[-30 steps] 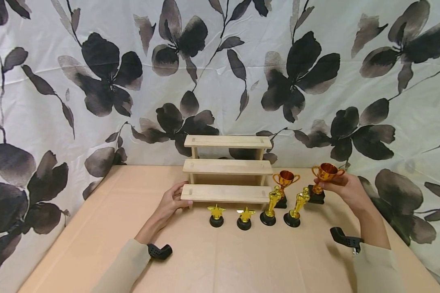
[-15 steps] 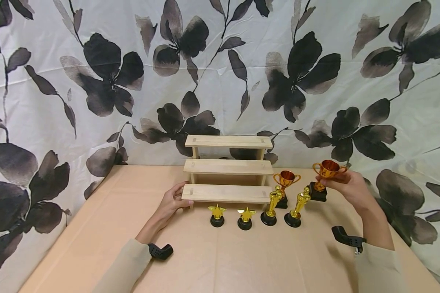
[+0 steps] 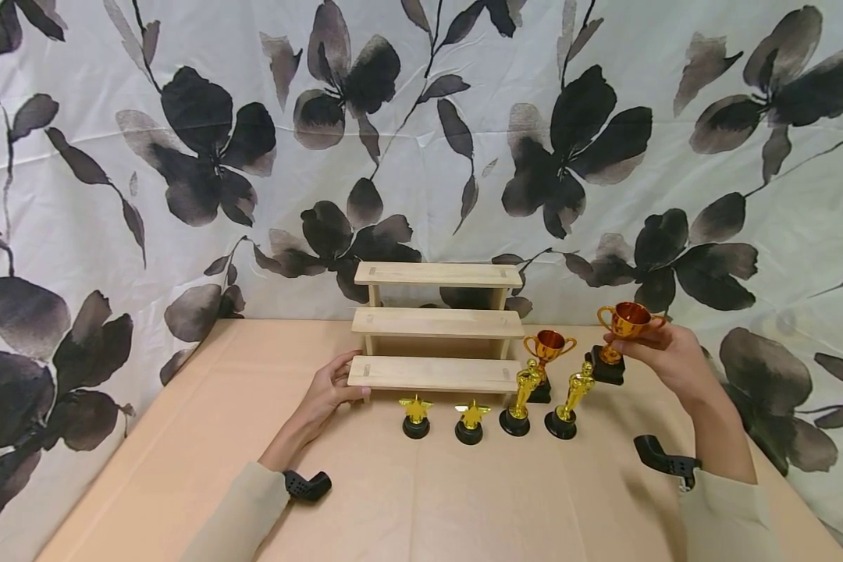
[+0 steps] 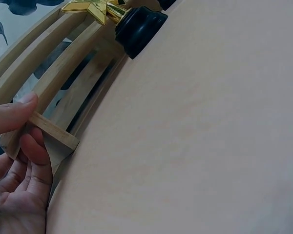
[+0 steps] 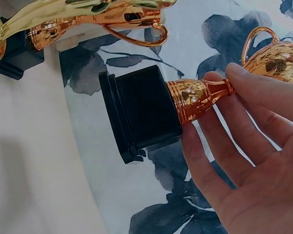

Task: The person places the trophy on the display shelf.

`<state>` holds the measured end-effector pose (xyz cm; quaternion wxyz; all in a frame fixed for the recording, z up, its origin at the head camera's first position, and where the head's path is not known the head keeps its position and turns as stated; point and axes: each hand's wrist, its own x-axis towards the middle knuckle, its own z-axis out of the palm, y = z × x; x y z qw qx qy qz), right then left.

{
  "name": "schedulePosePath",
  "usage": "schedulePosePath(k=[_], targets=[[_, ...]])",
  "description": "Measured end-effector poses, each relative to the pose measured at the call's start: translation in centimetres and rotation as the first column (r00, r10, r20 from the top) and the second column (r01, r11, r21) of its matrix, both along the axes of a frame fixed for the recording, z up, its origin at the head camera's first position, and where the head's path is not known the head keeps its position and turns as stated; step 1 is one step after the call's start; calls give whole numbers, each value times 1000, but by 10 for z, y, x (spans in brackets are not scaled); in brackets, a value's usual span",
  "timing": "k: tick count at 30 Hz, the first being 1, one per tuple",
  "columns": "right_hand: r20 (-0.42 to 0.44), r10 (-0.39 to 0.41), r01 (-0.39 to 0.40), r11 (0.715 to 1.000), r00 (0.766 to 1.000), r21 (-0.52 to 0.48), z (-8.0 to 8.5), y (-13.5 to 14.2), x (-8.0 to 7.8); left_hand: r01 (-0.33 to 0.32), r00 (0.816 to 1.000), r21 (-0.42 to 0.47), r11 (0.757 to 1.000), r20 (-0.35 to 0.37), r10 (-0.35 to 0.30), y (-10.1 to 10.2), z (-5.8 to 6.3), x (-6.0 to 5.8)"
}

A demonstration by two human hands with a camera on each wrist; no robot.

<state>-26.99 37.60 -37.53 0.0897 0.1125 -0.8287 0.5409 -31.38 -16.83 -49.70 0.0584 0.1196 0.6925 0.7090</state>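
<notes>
My left hand (image 3: 330,389) grips the left end of the lowest step of a three-tier wooden display stand (image 3: 432,373). In the left wrist view the thumb lies on top of the plank, with fingers curled below it. Off to the right of the stand, my right hand (image 3: 663,363) pinches a copper-coloured trophy cup (image 3: 629,320) by its stem. The cup is upright, and its black square base (image 5: 146,109) hangs free below the fingers in the right wrist view. A second copper trophy cup (image 3: 549,343) stands beside the stand's right end.
Two gold figure trophies (image 3: 521,398) stand at the stand's front right corner. Two small gold star trophies (image 3: 415,417) stand before the lowest step. A floral cloth (image 3: 421,156) hangs close behind the stand at the table's (image 3: 464,499) back edge.
The trophy cup in my right hand has risen slightly. My left hand keeps its hold on the stand, and the other trophies stay where they were.
</notes>
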Motion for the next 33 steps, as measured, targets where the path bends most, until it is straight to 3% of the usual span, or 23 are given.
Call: schedulePosePath(k=[7, 12, 27, 33], targets=[[-53, 31, -35, 996, 998, -85, 7, -7, 4, 4, 1000, 10, 1000, 6, -4, -2, -1, -3], [-91, 38, -46, 996, 995, -81, 10, -8, 6, 8, 1000, 16, 1000, 7, -8, -1, -2, -2], [-138, -63, 74, 994, 988, 79, 45, -15, 7, -8, 1000, 9, 1000, -8, 8, 1, -1, -1], [-122, -120, 140, 975, 985, 171, 65, -20, 7, -9, 1000, 9, 1000, 1, 9, 2, -1, -1]])
